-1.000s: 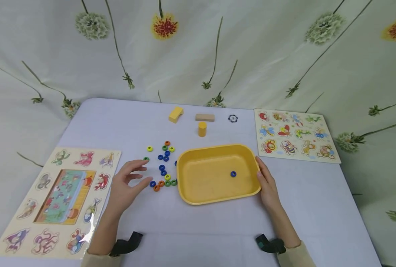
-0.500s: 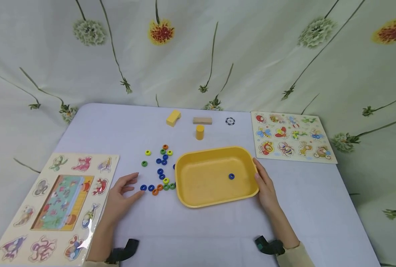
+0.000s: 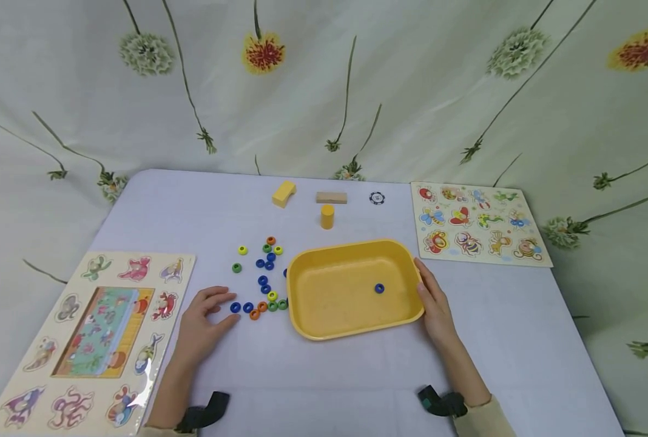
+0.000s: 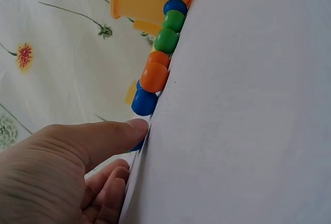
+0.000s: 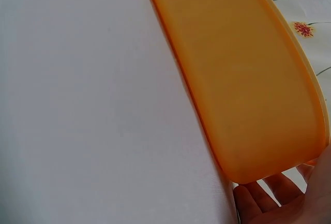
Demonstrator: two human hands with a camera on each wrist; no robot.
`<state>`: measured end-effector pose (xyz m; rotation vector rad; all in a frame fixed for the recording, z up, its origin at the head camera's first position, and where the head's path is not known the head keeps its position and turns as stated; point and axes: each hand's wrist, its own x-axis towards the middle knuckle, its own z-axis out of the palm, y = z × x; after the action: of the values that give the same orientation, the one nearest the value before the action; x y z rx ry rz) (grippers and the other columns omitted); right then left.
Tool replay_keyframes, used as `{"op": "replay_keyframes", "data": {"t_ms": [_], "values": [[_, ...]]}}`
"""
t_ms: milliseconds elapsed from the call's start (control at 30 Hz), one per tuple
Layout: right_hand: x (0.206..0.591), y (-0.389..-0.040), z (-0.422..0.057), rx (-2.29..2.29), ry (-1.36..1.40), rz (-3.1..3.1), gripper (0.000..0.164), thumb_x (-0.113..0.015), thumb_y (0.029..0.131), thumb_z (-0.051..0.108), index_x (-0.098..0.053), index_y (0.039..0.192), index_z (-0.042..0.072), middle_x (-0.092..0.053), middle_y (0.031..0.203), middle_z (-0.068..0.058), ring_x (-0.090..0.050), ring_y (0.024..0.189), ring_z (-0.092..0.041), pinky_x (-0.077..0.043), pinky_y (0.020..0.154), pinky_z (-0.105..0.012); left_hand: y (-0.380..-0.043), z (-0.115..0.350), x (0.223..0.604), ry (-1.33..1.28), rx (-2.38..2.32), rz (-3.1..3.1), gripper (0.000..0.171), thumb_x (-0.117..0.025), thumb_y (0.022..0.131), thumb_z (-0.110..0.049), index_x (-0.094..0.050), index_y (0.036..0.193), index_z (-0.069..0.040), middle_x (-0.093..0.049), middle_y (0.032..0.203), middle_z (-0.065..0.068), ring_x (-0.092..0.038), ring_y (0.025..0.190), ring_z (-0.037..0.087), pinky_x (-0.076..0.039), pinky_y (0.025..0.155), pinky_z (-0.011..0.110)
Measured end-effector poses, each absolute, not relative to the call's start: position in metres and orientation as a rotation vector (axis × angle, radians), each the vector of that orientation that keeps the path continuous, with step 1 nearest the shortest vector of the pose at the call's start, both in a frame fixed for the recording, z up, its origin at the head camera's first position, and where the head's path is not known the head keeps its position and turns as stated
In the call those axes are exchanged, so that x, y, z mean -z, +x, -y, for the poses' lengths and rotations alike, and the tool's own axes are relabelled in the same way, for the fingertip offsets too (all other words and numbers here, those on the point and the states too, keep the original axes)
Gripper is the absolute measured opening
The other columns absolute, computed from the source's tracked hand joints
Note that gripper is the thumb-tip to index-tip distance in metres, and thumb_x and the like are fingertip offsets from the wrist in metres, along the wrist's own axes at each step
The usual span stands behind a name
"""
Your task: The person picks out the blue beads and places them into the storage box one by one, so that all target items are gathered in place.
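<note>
My left hand (image 3: 205,321) lies low over the table at the left end of the scattered beads. Its thumb and fingers are spread around a blue bead (image 3: 235,308), the thumb tip right beside it. In the left wrist view the thumb (image 4: 111,138) partly hides that bead. A yellow tray (image 3: 351,331) stands right of the beads, with one blue bead (image 3: 379,288) inside. At the tray's right end my right hand (image 3: 437,309) holds it, thumb at the rim and fingers along the outer wall. The right wrist view shows fingers (image 5: 276,190) against that wall.
Several green, orange, yellow and blue beads (image 3: 262,280) lie left of the tray. Behind stand a yellow cylinder (image 3: 327,216), a yellow arched block (image 3: 284,193), a wooden block (image 3: 331,198) and a chip (image 3: 377,198). Picture boards lie left (image 3: 162,267) and right (image 3: 482,224).
My left hand has come down and slightly left, uncovering a blue bead and a green bead; its fingers then moved in around the blue one. The right hand stays on the tray.
</note>
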<state>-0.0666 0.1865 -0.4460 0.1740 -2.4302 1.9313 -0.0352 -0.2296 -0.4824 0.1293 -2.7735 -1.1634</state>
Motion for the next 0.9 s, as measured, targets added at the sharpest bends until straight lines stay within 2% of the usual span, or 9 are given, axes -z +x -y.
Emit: {"op": "replay_keyframes", "data": {"t_ms": [167, 267, 367, 500, 600, 700, 900], "values": [[0.448, -0.066, -0.189, -1.926, 0.171, 2.435, 0.043, -0.031, 0.096, 0.010, -0.028, 0.139, 0.009, -0.028, 0.143, -0.007, -0.027, 0.130, -0.012, -0.023, 0.097, -0.005, -0.037, 0.226, 0.482, 0.120, 1.107, 2.772, 0.025, -0.071, 0.074, -0.020, -0.067, 0.098, -0.016, -0.051, 0.117, 0.000, -0.046, 0.106, 0.019, -0.037, 0.079, 0.024], [0.447, -0.067, -0.189, -1.924, 0.169, 2.436, 0.043, -0.031, 0.096, 0.010, -0.029, 0.138, 0.009, -0.029, 0.143, -0.008, -0.027, 0.131, -0.017, -0.023, 0.096, -0.005, -0.038, 0.220, 0.474, 0.144, 1.085, 2.773, 0.024, -0.070, 0.075, -0.018, -0.066, 0.099, -0.015, -0.055, 0.108, 0.000, -0.050, 0.098, 0.016, -0.041, 0.077, 0.026], [0.446, -0.067, -0.188, -1.928, 0.155, 2.433, 0.043, -0.031, 0.096, 0.009, -0.030, 0.138, 0.010, -0.030, 0.143, -0.007, -0.027, 0.131, -0.022, -0.024, 0.096, -0.006, -0.042, 0.203, 0.455, 0.120, 1.099, 2.744, 0.025, -0.070, 0.076, -0.017, -0.065, 0.100, -0.015, -0.059, 0.094, -0.002, -0.052, 0.083, 0.010, -0.047, 0.066, 0.025], [0.445, -0.067, -0.188, -1.934, 0.131, 2.430, 0.043, -0.031, 0.096, 0.009, -0.030, 0.138, 0.011, -0.031, 0.143, -0.005, -0.026, 0.131, -0.021, -0.023, 0.096, -0.005, -0.056, 0.159, 0.417, -0.120, 1.301, 2.679, 0.028, -0.071, 0.074, -0.013, -0.065, 0.100, -0.012, -0.059, 0.085, -0.001, -0.054, 0.073, 0.010, -0.050, 0.058, 0.024], [0.446, -0.068, -0.188, -1.932, 0.118, 2.438, 0.042, -0.031, 0.096, 0.011, -0.030, 0.138, 0.012, -0.030, 0.143, -0.004, -0.026, 0.131, -0.019, -0.023, 0.096, -0.005, -0.074, 0.121, 0.399, -0.329, 1.514, 2.668, 0.025, -0.071, 0.074, -0.011, -0.065, 0.098, -0.010, -0.060, 0.083, -0.001, -0.055, 0.071, 0.011, -0.051, 0.062, 0.025], [0.447, -0.068, -0.189, -1.937, 0.110, 2.442, 0.042, -0.032, 0.096, 0.012, -0.030, 0.138, 0.013, -0.031, 0.143, -0.003, -0.026, 0.131, -0.019, -0.023, 0.097, -0.006, -0.095, 0.083, 0.400, -0.466, 1.582, 2.731, 0.020, -0.070, 0.074, -0.014, -0.066, 0.094, -0.014, -0.060, 0.079, -0.005, -0.054, 0.069, 0.009, -0.049, 0.061, 0.022], [0.449, -0.068, -0.189, -1.928, 0.103, 2.450, 0.042, -0.033, 0.095, 0.012, -0.032, 0.138, 0.014, -0.032, 0.142, -0.002, -0.027, 0.131, -0.017, -0.022, 0.097, -0.007, -0.127, 0.034, 0.424, -0.647, 1.567, 2.896, 0.017, -0.069, 0.072, -0.009, -0.067, 0.089, -0.013, -0.060, 0.076, -0.004, -0.053, 0.066, 0.007, -0.047, 0.058, 0.019]]}}
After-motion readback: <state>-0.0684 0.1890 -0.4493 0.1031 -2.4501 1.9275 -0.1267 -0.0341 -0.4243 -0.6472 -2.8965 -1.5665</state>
